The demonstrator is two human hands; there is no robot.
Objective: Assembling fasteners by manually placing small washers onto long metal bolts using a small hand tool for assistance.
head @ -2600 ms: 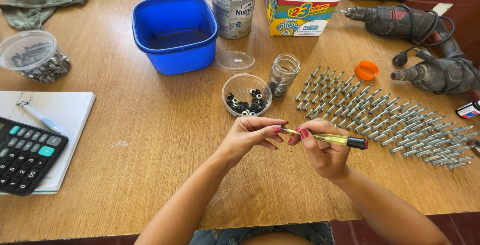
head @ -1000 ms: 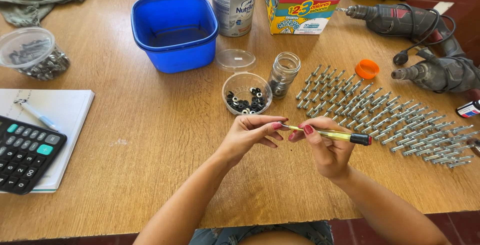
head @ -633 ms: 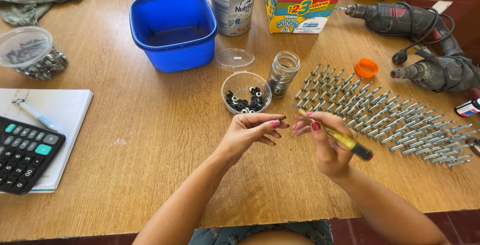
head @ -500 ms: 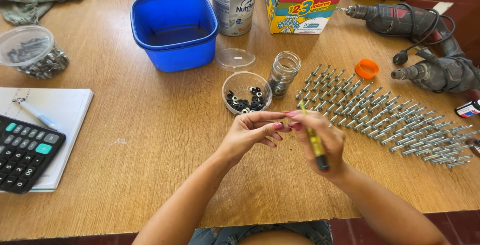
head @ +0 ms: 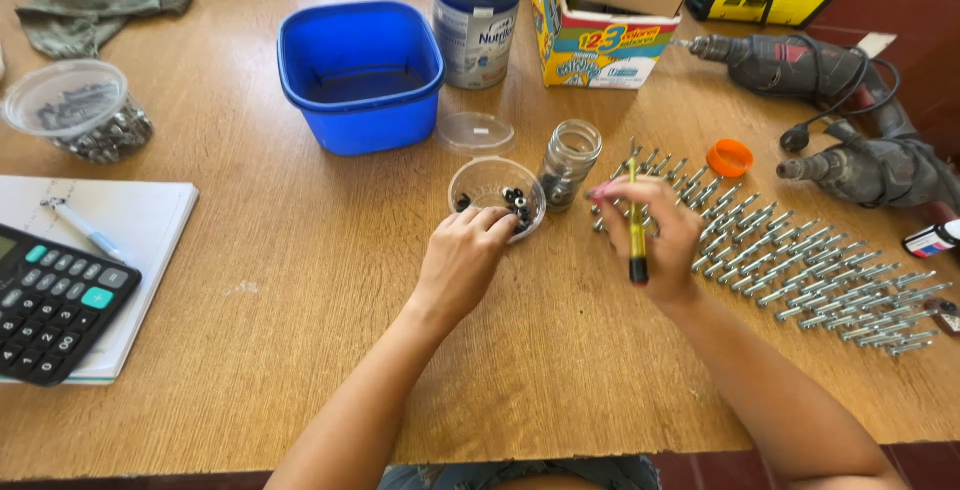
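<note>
My left hand (head: 462,262) reaches into a small clear plastic cup (head: 497,195) of dark nuts, fingertips inside its rim; whether they pinch a nut is hidden. My right hand (head: 662,238) grips a yellow-and-black screwdriver (head: 636,227), held upright along the palm. Its fingertips touch the near-left end of a long spread of grey bolts (head: 790,250) lying in rows on the wooden table (head: 300,280). A small glass jar (head: 568,162) stands between the cup and the bolts.
A blue tub (head: 360,75), a tin can (head: 476,15) and a colourful carton (head: 600,45) stand at the back. Two power drills (head: 830,110) lie at right beside an orange cap (head: 729,158). At left are a calculator (head: 50,302), a notebook with pen (head: 110,240) and a clear bowl of hardware (head: 85,110).
My hands have parted. The left moved forward into the cup of nuts. The right swung the screwdriver from level to upright and moved right to the bolts.
</note>
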